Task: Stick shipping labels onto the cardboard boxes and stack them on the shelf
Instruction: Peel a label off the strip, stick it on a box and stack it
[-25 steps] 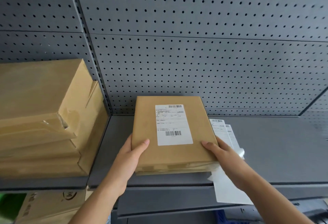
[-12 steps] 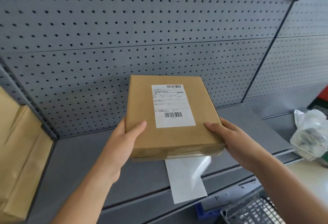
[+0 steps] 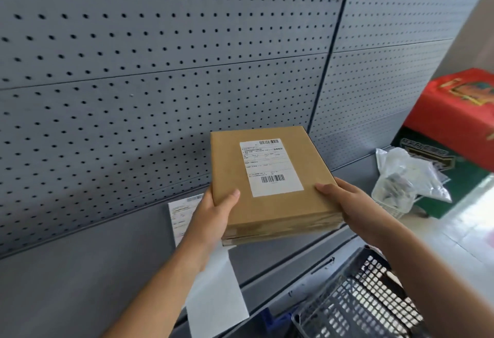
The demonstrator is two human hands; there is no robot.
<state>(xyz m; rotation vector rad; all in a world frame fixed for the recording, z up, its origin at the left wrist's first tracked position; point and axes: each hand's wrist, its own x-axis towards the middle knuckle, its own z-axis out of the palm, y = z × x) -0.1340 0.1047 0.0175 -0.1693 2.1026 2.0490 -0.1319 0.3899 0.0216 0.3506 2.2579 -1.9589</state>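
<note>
I am in a stockroom or the back of a shop. In front of me is grey metal shelving with a pegboard [image 3: 160,70] back full of small holes, as shops use for goods. On the shelf [image 3: 80,284] lie sheets of labels [image 3: 184,212]. I hold a box [image 3: 270,185] with a barcode label [image 3: 270,167]. A wire basket [image 3: 369,303] stands below, and a red carton [image 3: 459,115] at the right.
</note>
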